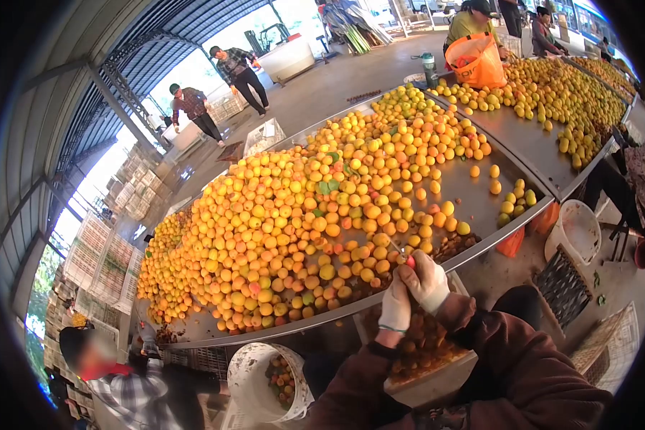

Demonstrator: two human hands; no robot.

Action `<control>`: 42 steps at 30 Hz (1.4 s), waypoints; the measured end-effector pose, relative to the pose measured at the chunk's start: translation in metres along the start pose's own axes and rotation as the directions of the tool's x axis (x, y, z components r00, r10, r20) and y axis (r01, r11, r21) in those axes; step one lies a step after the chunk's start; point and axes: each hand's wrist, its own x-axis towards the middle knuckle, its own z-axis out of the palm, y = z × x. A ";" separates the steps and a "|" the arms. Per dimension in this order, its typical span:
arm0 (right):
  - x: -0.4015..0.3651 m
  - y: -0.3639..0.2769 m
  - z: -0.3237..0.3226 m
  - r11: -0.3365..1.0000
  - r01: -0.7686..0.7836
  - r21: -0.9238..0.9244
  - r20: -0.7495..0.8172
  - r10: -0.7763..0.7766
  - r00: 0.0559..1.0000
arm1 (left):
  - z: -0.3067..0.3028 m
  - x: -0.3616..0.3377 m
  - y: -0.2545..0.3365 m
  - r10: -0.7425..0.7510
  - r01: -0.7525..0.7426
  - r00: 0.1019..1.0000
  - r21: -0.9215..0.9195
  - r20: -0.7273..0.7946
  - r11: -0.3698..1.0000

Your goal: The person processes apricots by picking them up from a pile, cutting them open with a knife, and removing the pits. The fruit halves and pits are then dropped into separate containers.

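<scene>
Both my hands wear white gloves and meet at the near edge of a metal table [480, 204] heaped with orange-yellow apricots [301, 222]. My right hand [428, 281] grips a small knife [405, 256] with a red handle, its blade pointing up and left toward the pile. My left hand [395, 307] is curled just below and against the right; whatever it holds is hidden. Under my hands a pale tray [437, 380] holds darker cut fruit [419, 344].
A white bucket [254, 380] with some fruit stands lower left, another white bucket [577, 231] and a dark crate [565, 285] at right. A person in a plaid shirt [125, 390] works at lower left. A second fruit table [530, 136], an orange bag [476, 61] and other people lie beyond.
</scene>
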 end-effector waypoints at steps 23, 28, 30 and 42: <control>-0.010 0.046 0.031 0.674 -0.252 0.694 -0.001 0.351 0.936 | -0.009 -0.019 0.055 -0.520 0.575 0.796 -0.655 0.309 0.490; 0.004 0.026 0.014 0.661 -0.439 0.609 0.038 0.529 0.848 | -0.013 -0.005 0.031 -0.495 0.572 0.800 -0.678 0.339 0.462; 0.000 0.024 0.016 0.686 -0.422 0.593 0.032 0.504 0.863 | -0.015 -0.006 0.024 -0.447 0.591 0.799 -0.664 0.402 0.458; 0.029 -0.012 -0.015 0.475 -0.451 0.755 0.200 0.489 0.849 | -0.004 -0.006 0.025 -0.549 0.626 0.756 -0.636 0.356 0.451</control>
